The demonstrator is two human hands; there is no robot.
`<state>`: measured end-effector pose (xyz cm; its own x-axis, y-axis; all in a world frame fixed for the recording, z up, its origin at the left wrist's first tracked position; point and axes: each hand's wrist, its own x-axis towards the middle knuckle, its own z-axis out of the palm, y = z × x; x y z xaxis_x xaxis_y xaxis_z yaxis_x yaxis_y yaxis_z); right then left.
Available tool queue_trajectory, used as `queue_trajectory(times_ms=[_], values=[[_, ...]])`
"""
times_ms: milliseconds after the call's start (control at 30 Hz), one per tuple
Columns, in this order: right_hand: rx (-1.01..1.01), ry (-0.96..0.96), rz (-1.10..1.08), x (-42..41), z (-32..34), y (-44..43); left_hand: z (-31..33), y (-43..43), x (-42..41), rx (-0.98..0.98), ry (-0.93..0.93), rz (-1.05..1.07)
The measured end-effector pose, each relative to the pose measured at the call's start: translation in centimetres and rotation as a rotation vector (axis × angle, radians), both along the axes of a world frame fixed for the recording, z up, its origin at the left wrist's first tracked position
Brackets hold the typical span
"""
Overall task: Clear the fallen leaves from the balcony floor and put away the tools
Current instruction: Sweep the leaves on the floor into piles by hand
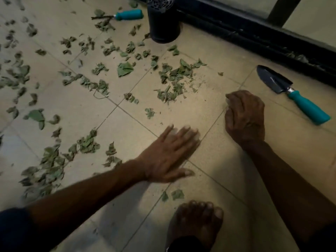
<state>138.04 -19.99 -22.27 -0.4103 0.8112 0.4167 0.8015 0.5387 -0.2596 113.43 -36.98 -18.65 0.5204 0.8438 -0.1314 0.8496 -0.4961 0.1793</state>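
Dry green leaves (172, 79) lie scattered over the beige tiled floor (209, 106), thickest at the left and centre. My left hand (169, 153) lies flat on the tiles with straight fingers, slightly blurred. My right hand (244, 115) rests on the floor with its fingers curled under; whether it holds leaf bits is hidden. A trowel (291, 95) with a dark blade and teal handle lies to the right of my right hand. A second teal-handled tool (127, 15) lies at the top among leaves.
A black cylindrical pot (162, 19) stands at the top centre. A dark sliding-door track (254, 37) runs along the upper right. My bare foot (196, 222) is at the bottom, with two small leaves (172, 194) just ahead of it.
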Motion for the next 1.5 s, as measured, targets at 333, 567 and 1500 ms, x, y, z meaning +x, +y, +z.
queue_trajectory(times_ms=[333,567,1500], values=[[-0.03,-0.025,-0.009,-0.2,0.2,-0.2,-2.0,3.4,-1.6,0.044,0.177,0.321],[-0.166,-0.009,-0.032,-1.8,0.4,-0.7,-0.3,4.2,-6.8,0.09,0.027,0.726],[-0.503,-0.229,0.537,-24.4,2.7,11.3,-3.1,7.6,-10.1,0.155,-0.194,1.093]])
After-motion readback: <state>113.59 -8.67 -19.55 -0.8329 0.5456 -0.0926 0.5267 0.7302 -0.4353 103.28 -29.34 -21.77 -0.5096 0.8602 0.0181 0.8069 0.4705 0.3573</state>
